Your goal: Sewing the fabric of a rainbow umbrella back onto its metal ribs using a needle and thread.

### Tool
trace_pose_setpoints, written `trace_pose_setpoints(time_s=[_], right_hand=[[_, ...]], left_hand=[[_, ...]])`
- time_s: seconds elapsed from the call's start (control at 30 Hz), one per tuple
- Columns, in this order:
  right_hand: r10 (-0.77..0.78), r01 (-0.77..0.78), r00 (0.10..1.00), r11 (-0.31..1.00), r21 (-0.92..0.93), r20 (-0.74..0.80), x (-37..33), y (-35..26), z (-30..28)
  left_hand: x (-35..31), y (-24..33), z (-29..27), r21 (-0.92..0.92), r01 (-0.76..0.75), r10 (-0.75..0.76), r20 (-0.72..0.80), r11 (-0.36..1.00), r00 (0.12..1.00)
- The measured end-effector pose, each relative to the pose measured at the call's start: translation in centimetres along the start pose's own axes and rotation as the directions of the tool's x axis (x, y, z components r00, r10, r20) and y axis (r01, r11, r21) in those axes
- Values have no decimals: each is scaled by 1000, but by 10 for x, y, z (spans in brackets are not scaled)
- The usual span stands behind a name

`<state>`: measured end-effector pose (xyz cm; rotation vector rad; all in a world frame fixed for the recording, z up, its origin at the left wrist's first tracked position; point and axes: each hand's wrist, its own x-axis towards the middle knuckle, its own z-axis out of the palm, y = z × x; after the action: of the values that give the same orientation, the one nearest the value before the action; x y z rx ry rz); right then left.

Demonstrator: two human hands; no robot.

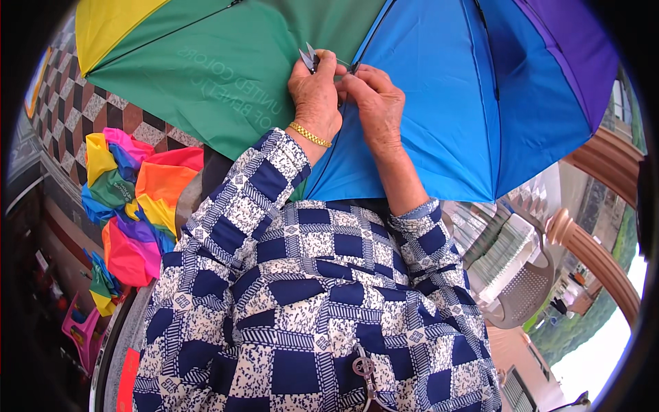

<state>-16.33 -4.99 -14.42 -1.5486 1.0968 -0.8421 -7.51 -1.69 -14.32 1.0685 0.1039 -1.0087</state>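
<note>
Checked shirt (295, 302), spread umbrella (432, 123) (multicoloured), black-ribbed

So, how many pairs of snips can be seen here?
1: the small snips in the left hand, blades apart, over the green umbrella panel. Others may be hidden.

Tiled floor (65, 127): maroon, black and speckled grey
Pink stool (88, 334): plastic
Grey chair (528, 294): perforated, a pale bundle (504, 254) inside its curved edge, contents unclear
Brown posts (598, 255): thick, rounded
Hillside (576, 338): green, beyond the posts
</note>
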Motion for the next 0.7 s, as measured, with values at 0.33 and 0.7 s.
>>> trace_pose_setpoints(time_s=[0.33,0.7], right_hand=[[-9,9,1000,1000,0,-2,0,1,-2],[18,-18,1000,1000,8,-6,-1,5,-2]], left_hand=[[-4,-1,2,-29,15,-15,17,999,1000],[-1,5,0,227,-39,21,82,973,996]])
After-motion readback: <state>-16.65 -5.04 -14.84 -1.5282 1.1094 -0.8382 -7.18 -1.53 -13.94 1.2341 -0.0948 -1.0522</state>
